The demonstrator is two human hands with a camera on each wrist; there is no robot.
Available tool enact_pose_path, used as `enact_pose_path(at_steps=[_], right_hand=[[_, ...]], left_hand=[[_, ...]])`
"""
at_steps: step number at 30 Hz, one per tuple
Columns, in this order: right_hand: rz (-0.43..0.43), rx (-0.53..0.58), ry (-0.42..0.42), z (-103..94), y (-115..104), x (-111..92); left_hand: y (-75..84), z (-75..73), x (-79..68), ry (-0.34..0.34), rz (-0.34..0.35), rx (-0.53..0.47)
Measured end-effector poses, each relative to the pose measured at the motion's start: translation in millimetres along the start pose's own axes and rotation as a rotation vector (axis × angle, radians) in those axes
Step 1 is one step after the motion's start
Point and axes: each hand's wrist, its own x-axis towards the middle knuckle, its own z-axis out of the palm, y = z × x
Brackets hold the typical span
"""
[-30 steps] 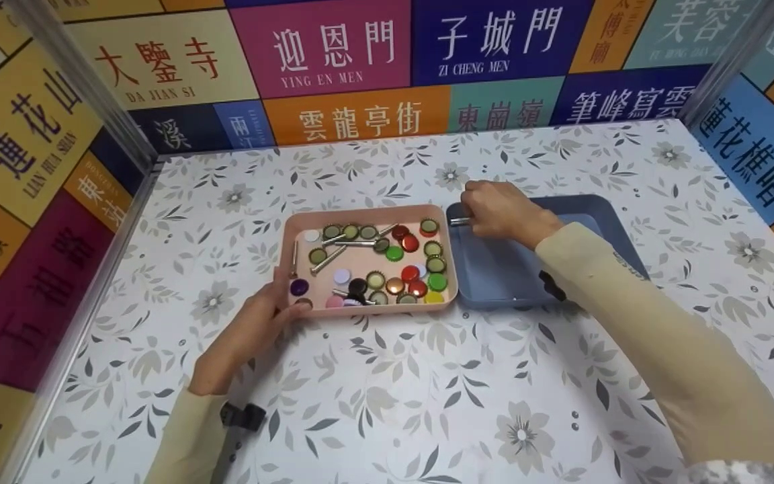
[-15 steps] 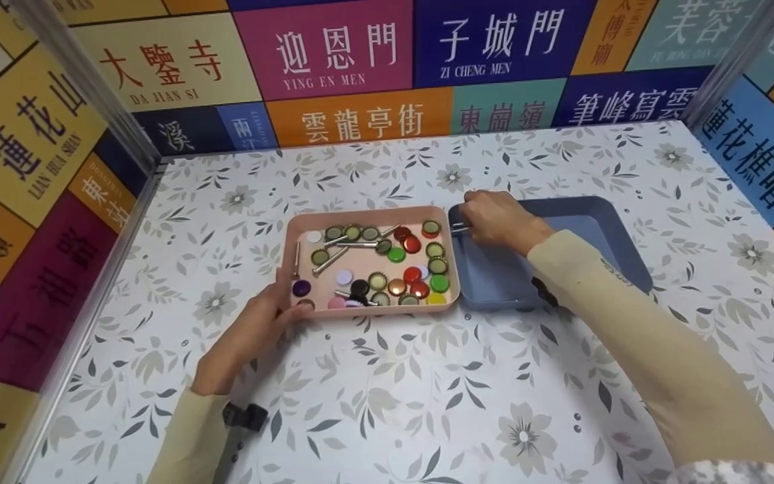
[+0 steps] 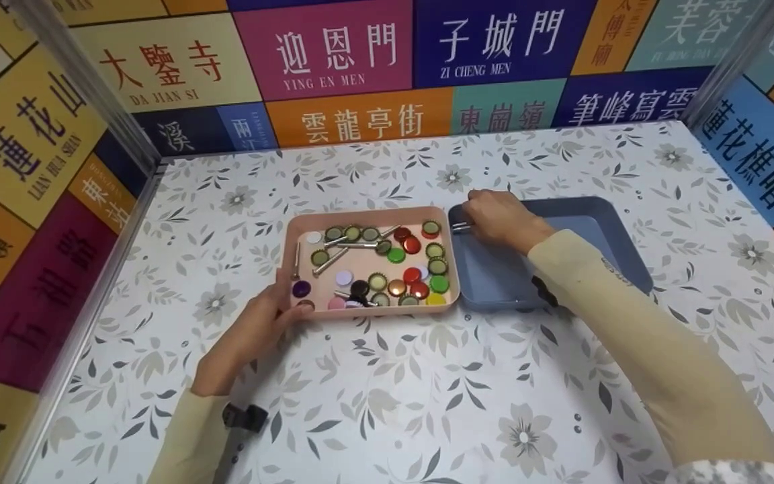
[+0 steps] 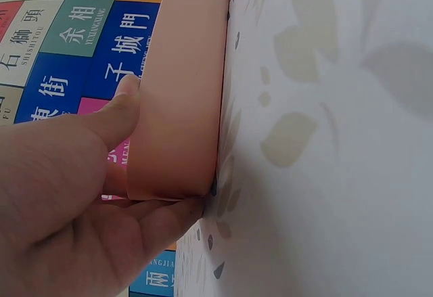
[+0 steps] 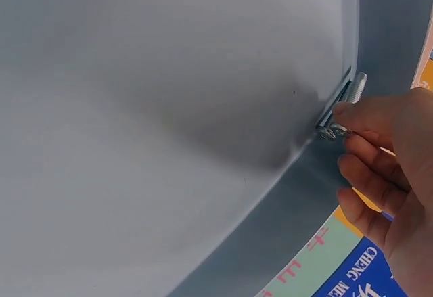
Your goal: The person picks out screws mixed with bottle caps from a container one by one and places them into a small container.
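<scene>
In the head view my left hand [image 3: 252,333] grips the near left corner of a pink tray [image 3: 373,311], thumb over the rim. The left wrist view shows the fingers against the outer wall of the pink tray [image 4: 179,101]. Bottle caps of many colours, such as a green cap [image 3: 396,255], lie in it among several metal screws [image 3: 331,261]. My right hand [image 3: 502,218] is inside a blue tray [image 3: 588,232], at its far left corner. There its thumb and forefinger pinch a silver screw [image 5: 358,86]; a second screw head [image 5: 326,134] shows close beside it.
The two trays stand side by side, the blue one on the right. They rest on a table with a floral cover [image 3: 387,396]. Panels with Chinese lettering [image 3: 360,121] enclose the back and sides.
My right hand has come down slightly toward the blue tray's corner with the screw. The left hand keeps its grip on the pink tray.
</scene>
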Motion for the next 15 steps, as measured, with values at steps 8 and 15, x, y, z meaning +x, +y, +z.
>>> enact_pose_path(at_steps=[8, 15], right_hand=[[0.022, -0.017, -0.002, 1.0, -1.0, 2.1], [0.042, -0.031, -0.011, 0.6, -1.8, 2.5]], left_hand=[[-0.5, -0.1, 1.4, -0.001, 0.002, -0.003], [-0.3, -0.8, 1.2, -0.009, -0.01, -0.017]])
